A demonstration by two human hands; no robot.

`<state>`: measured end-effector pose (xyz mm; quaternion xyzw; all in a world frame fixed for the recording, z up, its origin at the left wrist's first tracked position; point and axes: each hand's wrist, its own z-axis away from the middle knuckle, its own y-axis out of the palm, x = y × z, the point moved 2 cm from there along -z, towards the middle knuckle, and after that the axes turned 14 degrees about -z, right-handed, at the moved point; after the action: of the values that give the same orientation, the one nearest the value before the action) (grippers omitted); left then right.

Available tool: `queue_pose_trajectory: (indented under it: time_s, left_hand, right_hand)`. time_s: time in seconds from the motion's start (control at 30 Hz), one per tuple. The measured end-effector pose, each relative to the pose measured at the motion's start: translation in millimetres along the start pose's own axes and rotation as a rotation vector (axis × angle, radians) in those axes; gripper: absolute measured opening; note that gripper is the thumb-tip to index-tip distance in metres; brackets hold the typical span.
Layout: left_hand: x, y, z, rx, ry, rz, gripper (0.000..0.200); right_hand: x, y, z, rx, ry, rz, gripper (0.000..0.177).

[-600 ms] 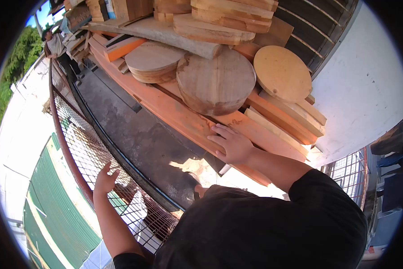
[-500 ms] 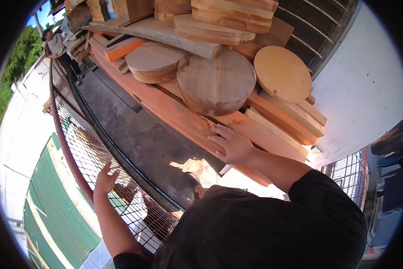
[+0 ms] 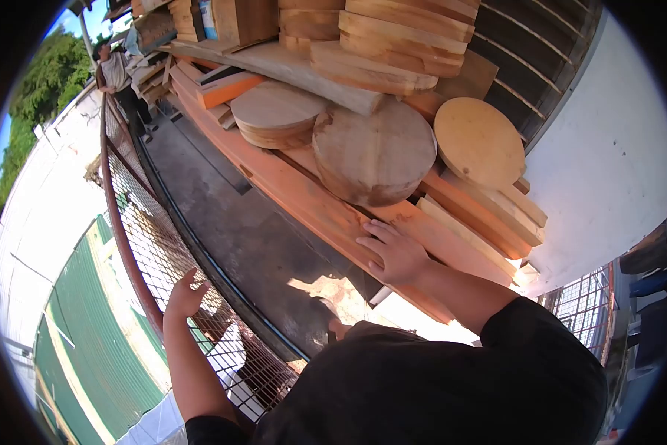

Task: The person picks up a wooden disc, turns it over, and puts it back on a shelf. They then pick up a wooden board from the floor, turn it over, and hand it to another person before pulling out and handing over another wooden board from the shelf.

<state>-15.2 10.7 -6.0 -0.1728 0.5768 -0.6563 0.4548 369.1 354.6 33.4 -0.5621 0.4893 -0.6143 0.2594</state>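
Note:
My right hand (image 3: 396, 252) lies with spread fingers on a long reddish-orange plank (image 3: 298, 199), holding nothing. Just beyond its fingertips sits a thick round wooden slab (image 3: 374, 154) with a weathered grey-brown face. To the right of that slab, a paler yellowish wooden disc (image 3: 480, 141) rests on stacked boards. Over on the left, my left hand (image 3: 187, 295) is raised beside the mesh railing (image 3: 128, 263), with its fingers apart and nothing in them. A thinner pair of round slabs (image 3: 278, 111) lies farther along the planks.
A narrow concrete walkway (image 3: 207, 185) runs between railing and timber. Thick round slabs (image 3: 408, 37) are piled at the top, near a barred window (image 3: 526, 52). A white wall (image 3: 608, 148) stands on the right. Another person (image 3: 117, 78) stands at the walkway's far end.
The view has shifted, so the timber and railing sit slightly farther right and lower. My right hand stays on the plank and my left hand stays by the railing, both open.

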Motion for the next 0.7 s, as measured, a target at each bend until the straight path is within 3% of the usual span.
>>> queue_pose_trajectory:
  time_s: [0.17,0.27,0.37,0.43,0.53,0.7]
  left_hand:
    - [7,5,-2,-0.005,0.014,0.021,0.073]
    - [7,6,2,-0.023,0.015,0.023,0.073]
    - [9,9,0,-0.037,0.033,0.017,0.073]
    - [12,11,-5,-0.040,0.050,0.004,0.074]
    - [12,9,-5,-0.008,0.048,0.004,0.075]
    - [15,13,-15,-0.052,0.088,-0.004,0.074]
  right_hand:
    - [1,2,3,-0.055,-0.042,0.029,0.057]
    - [-10,2,10,-0.244,-0.185,-0.069,0.055]
    - [-52,1,15,-0.824,0.107,-0.591,0.050]
    - [-79,-21,18,-1.216,0.195,-1.131,0.039]
    - [-128,-61,37,-1.288,0.483,-1.584,0.046]
    - [-121,-118,33,-1.492,0.523,-1.788,0.058]
